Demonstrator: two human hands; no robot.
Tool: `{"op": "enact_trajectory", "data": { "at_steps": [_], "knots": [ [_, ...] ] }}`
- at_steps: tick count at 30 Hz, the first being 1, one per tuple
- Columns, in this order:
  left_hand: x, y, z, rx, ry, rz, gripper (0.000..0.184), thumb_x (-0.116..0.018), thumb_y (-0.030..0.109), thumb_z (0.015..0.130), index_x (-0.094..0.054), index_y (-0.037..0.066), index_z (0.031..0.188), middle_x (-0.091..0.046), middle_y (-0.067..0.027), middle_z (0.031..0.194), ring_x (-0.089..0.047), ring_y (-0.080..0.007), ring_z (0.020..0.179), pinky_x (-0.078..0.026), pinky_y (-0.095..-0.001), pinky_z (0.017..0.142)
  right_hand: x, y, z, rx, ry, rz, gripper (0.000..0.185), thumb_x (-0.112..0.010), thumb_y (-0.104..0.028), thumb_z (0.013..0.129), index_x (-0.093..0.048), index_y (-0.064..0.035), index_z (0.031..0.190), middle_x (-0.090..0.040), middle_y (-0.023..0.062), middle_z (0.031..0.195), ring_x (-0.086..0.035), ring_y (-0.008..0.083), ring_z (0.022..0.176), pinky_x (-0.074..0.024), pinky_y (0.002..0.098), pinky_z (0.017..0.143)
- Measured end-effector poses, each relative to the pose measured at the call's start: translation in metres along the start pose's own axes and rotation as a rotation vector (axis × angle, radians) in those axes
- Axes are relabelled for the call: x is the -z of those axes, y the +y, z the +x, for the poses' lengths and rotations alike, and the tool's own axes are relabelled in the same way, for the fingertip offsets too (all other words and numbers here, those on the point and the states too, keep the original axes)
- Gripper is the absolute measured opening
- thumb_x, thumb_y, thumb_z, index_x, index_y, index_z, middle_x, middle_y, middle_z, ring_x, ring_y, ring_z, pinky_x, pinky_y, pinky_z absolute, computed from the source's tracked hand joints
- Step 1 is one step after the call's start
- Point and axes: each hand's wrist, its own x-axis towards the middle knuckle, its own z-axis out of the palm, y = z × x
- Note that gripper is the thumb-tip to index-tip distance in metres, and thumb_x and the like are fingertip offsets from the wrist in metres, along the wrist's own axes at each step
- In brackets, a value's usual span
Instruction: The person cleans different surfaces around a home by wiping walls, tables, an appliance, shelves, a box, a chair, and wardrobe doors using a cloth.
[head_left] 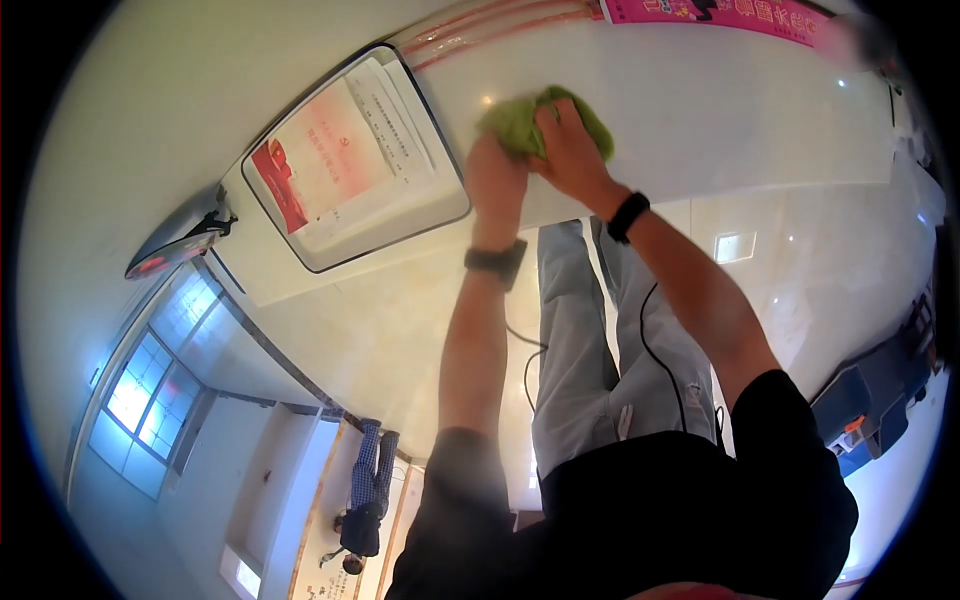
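Note:
A crumpled green cloth (585, 118) is on the white tabletop (740, 120), under and between my hands. My right hand (570, 150) grips it from above, with the fingers bent into the fabric. Close beside it, my left hand (497, 175) is at the cloth's left end; its fingers are blurred, and their hold on the cloth is unclear. To the left lies a clear tray with a dark rim (457, 160), holding papers and a red and white booklet (330, 145).
A pink banner (720, 15) and red strips (490, 30) run along the far edge. An oval object (180, 250) stands at the table's left end. Another person (365, 500) is in the background at the lower left. Dark blue seating (870, 405) is at the right.

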Motion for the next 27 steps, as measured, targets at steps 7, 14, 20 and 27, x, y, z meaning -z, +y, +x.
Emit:
{"op": "enact_trajectory", "data": {
  "at_steps": [7, 14, 20, 27],
  "knots": [
    [0.023, 0.021, 0.056, -0.017, -0.029, 0.061, 0.035, -0.069, 0.019, 0.075, -0.056, 0.004, 0.104, -0.065, -0.0198, 0.095, -0.062, -0.0408, 0.091, -0.051, -0.0482, 0.076, 0.0, 0.005, 0.05, 0.034, 0.082, -0.007, 0.06, -0.074, -0.011, 0.069, -0.04, -0.0027, 0.118, -0.04, 0.0238, 0.114, -0.046, 0.0451, 0.105, -0.0443, 0.0468, 0.089],
    [-0.007, -0.011, -0.017, -0.073, -0.059, -0.03, 0.041, -0.064, 0.013, 0.075, -0.054, 0.004, 0.114, -0.064, -0.0198, 0.097, -0.061, -0.0403, 0.092, -0.05, -0.049, 0.076, 0.008, -0.001, -0.021, -0.025, -0.078, -0.031, 0.063, -0.076, -0.015, 0.067, -0.04, -0.0024, 0.117, -0.04, 0.0226, 0.114, -0.047, 0.0446, 0.105, -0.0442, 0.0464, 0.089],
    [-0.021, -0.043, -0.085, -0.046, -0.107, -0.143, 0.04, -0.061, 0.011, 0.077, -0.054, 0.005, 0.116, -0.064, -0.0188, 0.1, -0.06, -0.0394, 0.096, -0.05, -0.0479, 0.078, -0.002, -0.017, -0.077, -0.204, -0.293, -0.025, 0.064, -0.077, -0.016, 0.064, -0.042, -0.0032, 0.116, -0.04, 0.0215, 0.115, -0.045, 0.042, 0.11, -0.0451, 0.0449, 0.09],
    [-0.034, -0.054, -0.105, -0.033, -0.093, -0.118, 0.03, -0.06, 0.013, 0.08, -0.055, 0.005, 0.108, -0.064, -0.0176, 0.101, -0.061, -0.0388, 0.094, -0.05, -0.0474, 0.076, 0.003, -0.02, -0.081, -0.138, -0.396, -0.012, 0.055, -0.072, -0.013, 0.066, -0.046, -0.0036, 0.113, -0.044, 0.0208, 0.116, -0.047, 0.0382, 0.112, -0.0481, 0.0422, 0.09]
  ]
}}
